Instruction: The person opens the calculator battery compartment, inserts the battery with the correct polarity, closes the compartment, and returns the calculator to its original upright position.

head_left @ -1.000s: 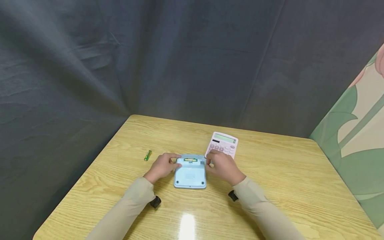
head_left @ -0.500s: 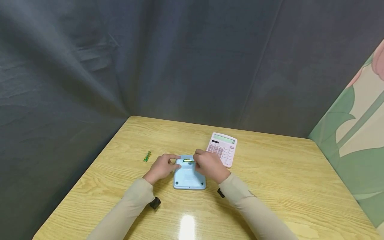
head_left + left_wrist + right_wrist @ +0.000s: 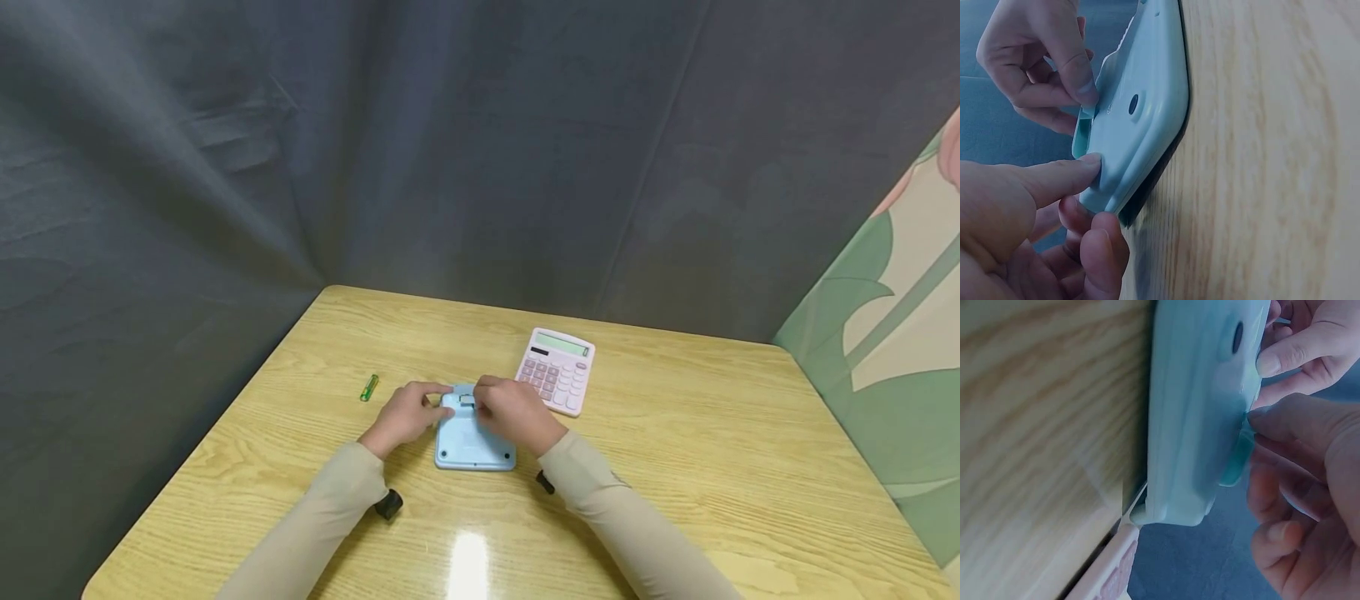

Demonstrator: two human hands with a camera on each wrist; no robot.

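A light blue calculator lies face down on the table, its back facing up. My left hand grips its far left corner, the thumb on the back and the fingers at the edge. My right hand is over the battery compartment, with thumb and forefinger pinching a small blue-green battery cover. The cover stands out from the calculator's back in both wrist views. In the head view the cover overlaps the compartment, and the battery seen there before is hidden.
A green battery lies on the wooden table to the left of my left hand. Beyond my right hand, a pink calculator lies face up. A dark curtain hangs behind the table's far edge.
My right hand has moved left from the blue calculator's right edge to its battery compartment, bringing the cover over the green battery there. The left hand keeps its grip.
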